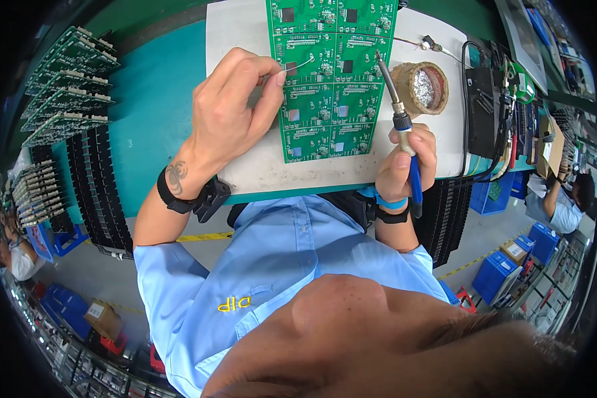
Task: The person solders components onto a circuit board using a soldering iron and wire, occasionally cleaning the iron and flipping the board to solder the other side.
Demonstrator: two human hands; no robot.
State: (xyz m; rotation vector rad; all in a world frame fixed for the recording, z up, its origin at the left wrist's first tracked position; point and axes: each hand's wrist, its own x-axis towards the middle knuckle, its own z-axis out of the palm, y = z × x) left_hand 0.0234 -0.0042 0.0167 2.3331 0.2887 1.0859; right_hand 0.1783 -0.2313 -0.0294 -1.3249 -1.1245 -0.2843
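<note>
On the white work mat (245, 169) lies a green circuit board panel (328, 79), its long side running away from the person, and both hands work at its edges. The left hand (235, 109) comes in from the lower left, wrist bent slightly and knuckles up, resting at the panel's left edge. Its thumb and forefinger are pinched together on a thin solder wire (300, 64), which arcs from the fingertips out over the panel's left half. A black wrist strap (179, 199) circles that forearm just below the hand.

The right hand (408, 166) sits at the panel's lower right corner, just off its edge, fingers curled tight around the blue grip of a soldering iron (399, 116). The iron slants up and to the left from the fist, its metal tip reaching the panel's right edge, well apart from the wire's end. A blue band and a black strap wrap the right wrist.

Right of the panel, just beyond the iron's shaft, stands a round tip-cleaner pot (423, 86) with metallic wool inside. Far to the panel's left, on the teal bench (156, 99), racks of green boards (66, 79) stand on edge in rows.
</note>
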